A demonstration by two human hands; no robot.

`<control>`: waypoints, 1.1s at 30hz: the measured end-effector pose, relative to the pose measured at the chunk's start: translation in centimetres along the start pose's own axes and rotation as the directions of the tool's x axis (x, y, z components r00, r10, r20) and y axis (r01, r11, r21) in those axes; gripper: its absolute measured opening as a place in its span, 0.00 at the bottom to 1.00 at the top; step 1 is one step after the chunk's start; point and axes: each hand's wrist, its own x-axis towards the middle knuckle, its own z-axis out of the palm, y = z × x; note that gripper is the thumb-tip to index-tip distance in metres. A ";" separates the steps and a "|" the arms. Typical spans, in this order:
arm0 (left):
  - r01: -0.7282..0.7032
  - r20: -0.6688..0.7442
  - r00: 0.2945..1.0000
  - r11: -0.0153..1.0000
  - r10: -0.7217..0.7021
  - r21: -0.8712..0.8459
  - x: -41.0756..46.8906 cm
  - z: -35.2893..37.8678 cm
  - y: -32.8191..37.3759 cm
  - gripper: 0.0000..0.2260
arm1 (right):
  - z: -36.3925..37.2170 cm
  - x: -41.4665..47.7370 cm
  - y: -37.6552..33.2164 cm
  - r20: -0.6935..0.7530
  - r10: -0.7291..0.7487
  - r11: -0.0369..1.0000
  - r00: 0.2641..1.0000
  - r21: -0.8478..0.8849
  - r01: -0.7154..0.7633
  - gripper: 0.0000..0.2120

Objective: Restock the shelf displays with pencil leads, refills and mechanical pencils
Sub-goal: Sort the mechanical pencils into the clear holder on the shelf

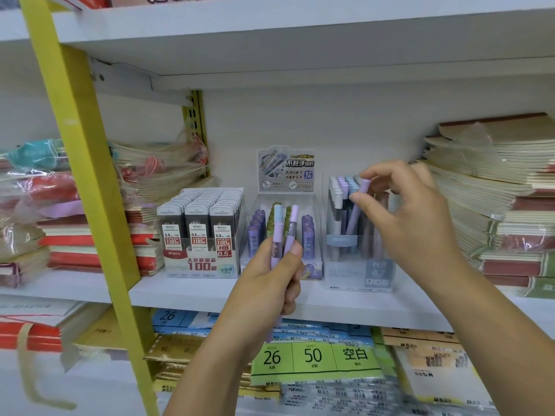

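My left hand (274, 276) grips two lilac lead tubes (283, 228), held upright in front of the middle display. My right hand (411, 211) pinches one lilac tube (357, 210) by its top, slanted, with its lower end inside the clear display box (357, 267) marked HB 0.7, which holds several pale tubes. The middle display (285, 232) carries purple and green lead cases under a grey header card. On the left stands a box of dark 0.5 HB lead cases (201, 232).
All three displays stand on a white shelf (192, 291). Stacks of wrapped notebooks (492, 187) flank them on the right and on the left (75, 235). A yellow upright (90, 187) crosses the left. Packs of loose-leaf paper (315, 358) fill the shelf below.
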 end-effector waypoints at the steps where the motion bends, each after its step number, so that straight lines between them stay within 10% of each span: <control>1: -0.006 -0.001 1.000 1.000 0.006 0.003 0.0 0.0 0.1 0.06 | 0.0 0.0 0.0 -0.004 -0.002 1.000 1.000 0.001 0.002 0.13; 16: -0.035 0.047 0.998 0.999 0.034 0.039 -0.4 0.4 0.5 0.12 | 1.4 -0.1 1.9 0.178 0.067 0.952 0.982 -0.306 -0.010 0.17; 23: -0.057 0.101 0.994 0.995 0.049 0.082 -0.6 1.4 0.8 0.11 | -0.3 -0.6 -1.4 -0.077 -0.121 0.990 0.990 -0.076 0.115 0.09; 28: -0.059 0.138 0.989 0.994 0.046 0.094 -0.6 2.2 0.5 0.13 | -0.4 -1.4 -4.1 0.330 0.124 0.884 0.936 0.392 -0.255 0.11; 33: -0.045 0.160 0.987 0.995 0.030 0.089 -0.6 2.5 0.4 0.16 | -0.5 -1.3 -4.1 0.300 0.163 0.841 0.940 0.456 -0.291 0.09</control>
